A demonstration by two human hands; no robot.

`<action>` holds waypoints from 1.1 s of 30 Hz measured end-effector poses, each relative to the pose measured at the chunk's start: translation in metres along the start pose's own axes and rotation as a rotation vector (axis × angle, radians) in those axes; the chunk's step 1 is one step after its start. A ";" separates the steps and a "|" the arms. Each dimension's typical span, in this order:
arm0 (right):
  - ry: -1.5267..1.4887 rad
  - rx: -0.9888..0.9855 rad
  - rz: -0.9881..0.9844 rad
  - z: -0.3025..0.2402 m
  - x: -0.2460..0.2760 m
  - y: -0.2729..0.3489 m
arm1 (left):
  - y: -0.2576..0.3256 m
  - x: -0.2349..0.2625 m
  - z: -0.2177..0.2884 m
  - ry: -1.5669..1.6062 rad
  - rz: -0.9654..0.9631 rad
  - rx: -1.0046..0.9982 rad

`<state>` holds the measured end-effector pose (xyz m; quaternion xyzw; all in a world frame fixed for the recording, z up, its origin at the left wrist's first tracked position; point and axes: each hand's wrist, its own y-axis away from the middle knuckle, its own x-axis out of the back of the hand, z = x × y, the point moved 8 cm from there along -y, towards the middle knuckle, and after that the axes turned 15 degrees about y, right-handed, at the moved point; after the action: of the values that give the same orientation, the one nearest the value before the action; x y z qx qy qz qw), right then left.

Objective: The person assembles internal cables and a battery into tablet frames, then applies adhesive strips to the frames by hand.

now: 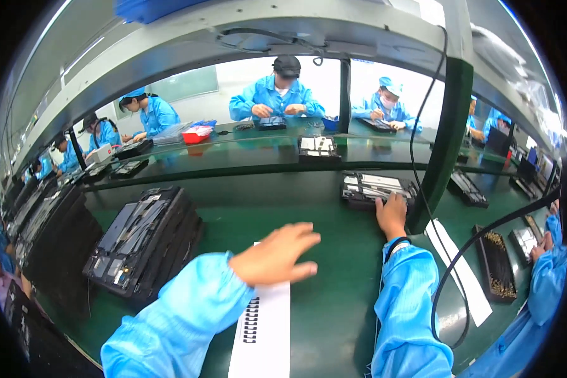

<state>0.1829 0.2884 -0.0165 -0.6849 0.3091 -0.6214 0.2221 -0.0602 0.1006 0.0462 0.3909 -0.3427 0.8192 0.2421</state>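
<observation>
My left hand is open, fingers spread, with nothing in it. It hovers over a white paper strip, which carries a column of small black pieces. Farther off on the right, my right hand grips the near edge of a black tray. Long white and silver parts lie in that tray; my fingers cover part of its edge. To the left of my left hand stands a tall stack of black trays holding flat dark device parts.
A green post rises right of the tray, and black cables hang nearby. More stacked trays stand far left. At right are another white strip, a bin of brass-coloured pieces and a neighbour's sleeve. Co-workers sit opposite.
</observation>
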 end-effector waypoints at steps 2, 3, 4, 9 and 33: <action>-0.010 -0.062 0.010 0.011 -0.009 -0.009 | -0.039 -0.003 -0.046 0.007 0.004 0.083; -0.011 -0.067 0.064 0.011 -0.011 -0.013 | -0.056 -0.003 -0.067 0.015 0.020 0.162; 0.008 -0.083 0.116 0.020 -0.014 -0.015 | -0.077 -0.011 -0.089 0.035 0.027 0.228; -0.067 -0.367 0.136 0.036 -0.001 -0.029 | -0.131 -0.029 -0.146 0.265 0.315 0.286; -0.200 -0.359 -0.612 -0.013 -0.051 -0.016 | -0.062 -0.019 -0.260 0.595 0.669 0.780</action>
<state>0.1704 0.3361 -0.0401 -0.8311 0.1706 -0.5249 -0.0688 -0.1311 0.3338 -0.0653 0.0755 -0.0383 0.9909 -0.1051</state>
